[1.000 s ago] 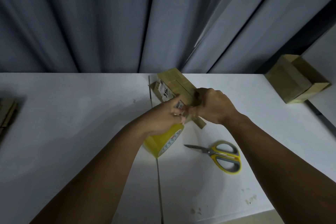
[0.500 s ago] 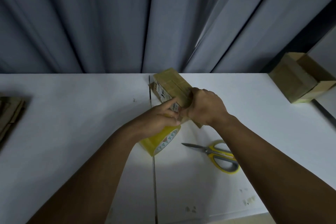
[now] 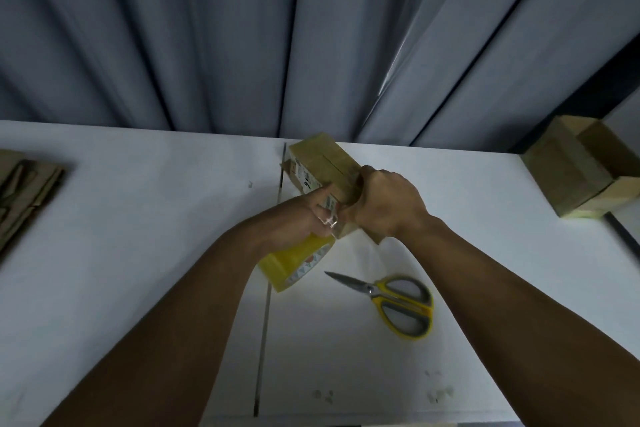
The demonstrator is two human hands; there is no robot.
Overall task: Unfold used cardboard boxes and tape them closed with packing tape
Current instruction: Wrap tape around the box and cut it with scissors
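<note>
Under the two hands, near the middle of the white desk (image 3: 138,218), the near end of the cardboard box (image 3: 322,163) is covered, so how its flaps lie there cannot be made out. The top of the yellow tape roll (image 3: 294,263) is hidden behind the left hand (image 3: 311,215). A glossy patch by that hand's fingers is too small to identify. A flattened stack of cardboard (image 3: 24,191) is cut off at the left edge, and a second box (image 3: 575,170) runs out of view at the far right.

The cardboard box is brown and oblong, lying slantwise with its far end toward the grey curtain (image 3: 242,28). A white label with dark handwriting sits on its left face, and a thin slit line runs along the top.

The right hand (image 3: 384,204) reaches over from the right, knuckles up, fingers curled round the box's near end. The left hand grips the tape roll, which hangs below it, and one finger stretches up against the label side. Yellow-handled scissors (image 3: 398,302) lie on the desk just beside the roll, blades pointing toward it.
</note>
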